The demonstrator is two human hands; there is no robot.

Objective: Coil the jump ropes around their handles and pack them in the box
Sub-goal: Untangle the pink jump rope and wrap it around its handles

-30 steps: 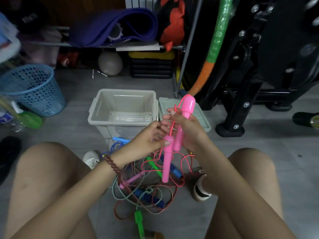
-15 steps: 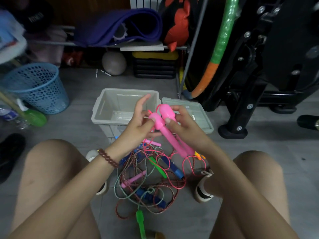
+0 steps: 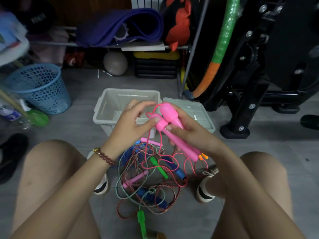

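1. Head view, writing: a dark cap (image 3: 38, 17) on the shelf at top left carries pale lettering, too blurred to read. A small white sticker (image 3: 188, 106) on the grey lid (image 3: 203, 111) is too small to read.
2. The right hand (image 3: 188, 133) grasps two pink handles (image 3: 170, 115) side by side, fingers curled round their shafts, bulbous heads pointing away from the person.
3. The left hand (image 3: 129, 130) is loose, its fingers lightly spread. Only the thumb tip touches the head of the nearer handle, and it grips nothing that I can see.
4. A thin pink cord (image 3: 161, 144) loops off the handle heads and hangs down into the pile of ropes (image 3: 148, 180) on the floor. The pile is a tangle of green, blue and pink handles and lies between the person's two shoes.
5. The box (image 3: 103, 109) stands open on the floor just beyond the pile, with the lid flat beside its right edge and touching it. Both hands hover over the box's near rim.
6. Room to move: bare grey floor runs from the box left to the blue basket (image 3: 39, 88) and back to the shelf. On the right, the foot of a black machine frame (image 3: 234, 131) sits near the lid.
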